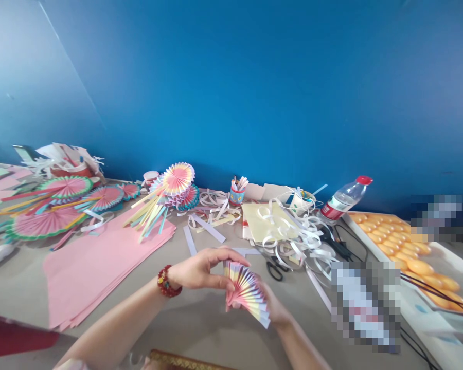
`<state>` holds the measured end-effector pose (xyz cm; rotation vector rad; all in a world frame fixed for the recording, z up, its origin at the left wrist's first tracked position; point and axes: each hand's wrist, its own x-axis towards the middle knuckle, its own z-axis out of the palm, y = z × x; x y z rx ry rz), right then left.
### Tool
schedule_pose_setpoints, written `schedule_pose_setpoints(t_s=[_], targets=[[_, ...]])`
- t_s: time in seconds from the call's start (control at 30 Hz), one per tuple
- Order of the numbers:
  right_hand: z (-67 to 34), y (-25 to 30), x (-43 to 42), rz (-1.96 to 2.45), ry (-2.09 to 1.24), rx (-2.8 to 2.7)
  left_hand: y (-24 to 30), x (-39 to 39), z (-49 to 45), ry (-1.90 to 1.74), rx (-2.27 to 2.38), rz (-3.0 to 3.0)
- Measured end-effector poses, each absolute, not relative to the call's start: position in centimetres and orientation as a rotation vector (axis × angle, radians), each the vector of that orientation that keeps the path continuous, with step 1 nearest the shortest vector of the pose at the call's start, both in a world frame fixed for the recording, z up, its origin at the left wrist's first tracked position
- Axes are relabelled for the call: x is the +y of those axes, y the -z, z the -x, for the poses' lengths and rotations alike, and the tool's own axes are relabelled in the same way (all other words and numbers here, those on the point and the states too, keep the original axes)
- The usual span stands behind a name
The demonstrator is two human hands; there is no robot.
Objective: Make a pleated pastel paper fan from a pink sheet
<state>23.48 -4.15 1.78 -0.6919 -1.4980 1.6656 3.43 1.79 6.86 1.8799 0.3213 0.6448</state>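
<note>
Between my two hands a pleated paper fan (247,290) is partly spread, its folds banded pink, yellow and lilac. My left hand (206,270), with a red bead bracelet (166,281) at the wrist, grips the fan's upper left side between thumb and fingers. Behind the fan, my right hand (272,303) closes on it from the right, with most of its fingers hidden by the pleats. Just beyond the hands lie black-handled scissors (274,268) and curled white paper strips (285,241).
Finished paper rosettes (178,180) stand at the back left beside stacked pink paper (96,262). A pen cup (237,195) and a red-capped bottle (345,198) are along the blue wall. At right sits a tray of orange rounded pieces (420,266), near black cables (412,339) and a blurred-out item.
</note>
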Motion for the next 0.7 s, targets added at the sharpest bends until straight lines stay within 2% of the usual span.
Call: schedule_pose_setpoints(t_s=[0.7], targets=[[-23.3, -0.8, -3.9, 0.640, -1.794, -1.333, -6.4, 1.8, -3.4, -0.617, 0.336, -1.893]])
